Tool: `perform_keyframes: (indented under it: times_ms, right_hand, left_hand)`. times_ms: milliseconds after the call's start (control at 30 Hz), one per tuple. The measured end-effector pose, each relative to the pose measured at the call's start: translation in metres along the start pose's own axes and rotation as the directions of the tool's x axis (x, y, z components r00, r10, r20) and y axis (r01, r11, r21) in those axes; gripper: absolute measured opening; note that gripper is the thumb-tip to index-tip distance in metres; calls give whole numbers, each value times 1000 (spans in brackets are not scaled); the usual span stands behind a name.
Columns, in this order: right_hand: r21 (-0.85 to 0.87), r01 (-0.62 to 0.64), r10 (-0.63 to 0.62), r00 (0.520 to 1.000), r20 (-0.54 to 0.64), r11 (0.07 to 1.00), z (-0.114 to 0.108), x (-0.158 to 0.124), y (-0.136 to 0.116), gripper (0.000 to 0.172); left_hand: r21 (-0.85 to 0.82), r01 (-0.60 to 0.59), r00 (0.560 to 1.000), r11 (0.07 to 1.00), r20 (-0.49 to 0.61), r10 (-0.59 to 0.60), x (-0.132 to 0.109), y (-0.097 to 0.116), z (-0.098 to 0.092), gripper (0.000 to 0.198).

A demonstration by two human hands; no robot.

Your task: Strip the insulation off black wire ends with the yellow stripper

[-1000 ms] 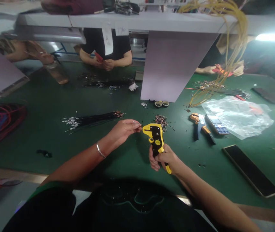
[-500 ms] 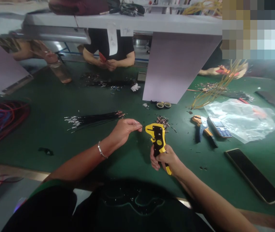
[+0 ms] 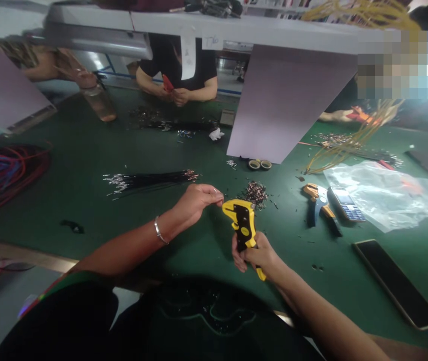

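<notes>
My right hand (image 3: 253, 250) is wrapped round the handles of a yellow and black wire stripper (image 3: 243, 223), its jaws pointing up and to the left. Close to those jaws, the fingertips of my left hand (image 3: 199, 201) are pinched together. Whatever they pinch is too small to make out. Beyond my left hand lies a bundle of black wires (image 3: 154, 181), with silvery ends at the left and coppery ends at the right. A pile of small dark and coppery offcuts (image 3: 255, 194) rests just behind the stripper.
To the right are an orange and dark-blue hand tool (image 3: 321, 206), a keypad phone (image 3: 347, 204), a clear plastic bag (image 3: 387, 193) and a black smartphone (image 3: 398, 283). Red and blue wire coils (image 3: 7, 175) lie left. A pale divider panel (image 3: 285, 100) stands ahead; co-workers sit across the table.
The wire stripper has come left, and its jaws are now right at my left fingertips, where a small gap showed before. My left hand keeps its pinch. The whole view has shifted slightly.
</notes>
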State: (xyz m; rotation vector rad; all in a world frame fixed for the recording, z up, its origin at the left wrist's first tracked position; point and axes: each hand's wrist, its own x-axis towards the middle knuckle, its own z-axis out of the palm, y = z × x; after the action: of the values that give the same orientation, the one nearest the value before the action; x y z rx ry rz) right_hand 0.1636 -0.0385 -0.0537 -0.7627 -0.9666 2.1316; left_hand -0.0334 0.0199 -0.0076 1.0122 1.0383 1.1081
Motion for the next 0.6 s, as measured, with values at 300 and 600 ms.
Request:
perform_keyframes:
  times_ms: [300, 600]
  right_hand:
    - [-11, 1, -2, 1000, -18, 1000, -1, -1, 2, 20]
    - [68, 35, -35, 999, 0, 997, -4, 1, -7, 19]
  left_hand:
    - [11, -18, 1000, 1000, -10, 18, 0, -2, -2, 11]
    - [-21, 9, 1000, 1000, 28, -9, -1, -1, -1, 9]
